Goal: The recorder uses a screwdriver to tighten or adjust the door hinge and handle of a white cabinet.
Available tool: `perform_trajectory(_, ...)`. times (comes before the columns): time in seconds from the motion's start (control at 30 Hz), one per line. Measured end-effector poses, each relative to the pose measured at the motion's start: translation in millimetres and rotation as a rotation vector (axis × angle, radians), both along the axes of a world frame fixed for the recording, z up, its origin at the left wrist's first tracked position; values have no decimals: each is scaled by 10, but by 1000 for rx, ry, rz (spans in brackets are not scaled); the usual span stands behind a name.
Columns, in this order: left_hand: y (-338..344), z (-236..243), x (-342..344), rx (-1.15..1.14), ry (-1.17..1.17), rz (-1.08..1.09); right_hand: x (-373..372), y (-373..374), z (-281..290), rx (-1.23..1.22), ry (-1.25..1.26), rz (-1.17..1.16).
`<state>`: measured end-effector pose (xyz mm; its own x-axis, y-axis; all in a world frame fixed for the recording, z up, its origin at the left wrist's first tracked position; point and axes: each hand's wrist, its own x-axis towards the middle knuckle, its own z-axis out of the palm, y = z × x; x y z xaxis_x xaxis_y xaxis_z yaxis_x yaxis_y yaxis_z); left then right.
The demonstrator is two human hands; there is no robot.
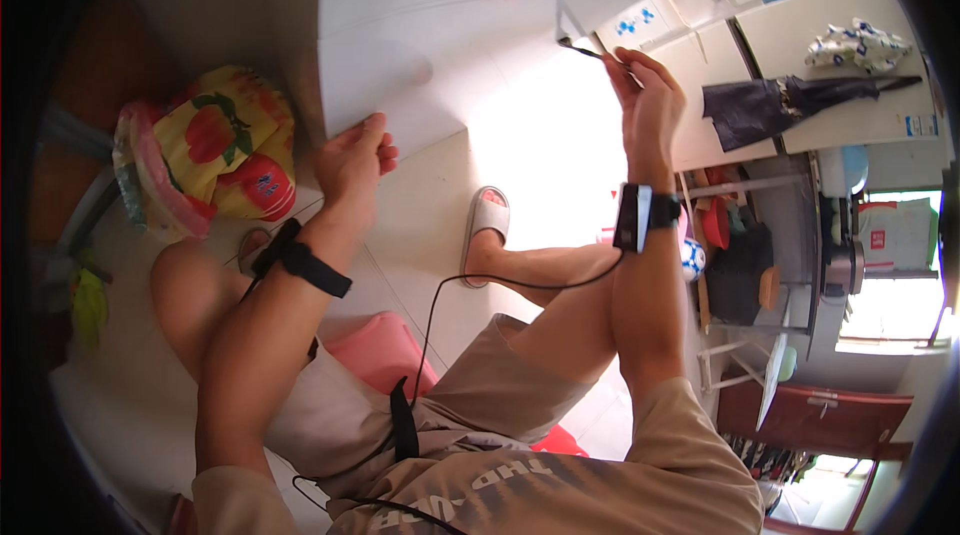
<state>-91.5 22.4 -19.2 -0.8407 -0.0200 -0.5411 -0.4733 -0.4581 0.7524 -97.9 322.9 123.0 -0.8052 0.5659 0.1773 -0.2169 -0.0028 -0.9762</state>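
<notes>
At the far left I see a soft bundle (215, 150) in yellow, red and green print lying on the pale floor (440, 235), just beside the big white panel (430, 45); nothing comes between it and my left hand (352, 160); that hand rests flat against the panel's lower edge, fingers together and nearly straight, gripping nothing; a black strap circles the wrist. A white slipper (485, 220) on my foot sits between the arms, on glossy tile. My right hand (648, 95) is raised at the panel's upper right corner, fingers pinched narrow round a thin dark tool (583, 49), its tip touching the panel; beyond it stand pale cabinets (830, 45) with a folded dark umbrella (790, 100) on top.
</notes>
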Motion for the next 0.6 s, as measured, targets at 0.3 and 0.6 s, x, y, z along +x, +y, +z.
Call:
perform_trajectory(0.3, -230, 784, 171, 112, 107, -1, 522, -1041, 248, 294, -144, 520)
perform_trajectory(0.6, -398, 353, 300, -64, -53, 11, 710, -1600, -190, 818, -37, 841)
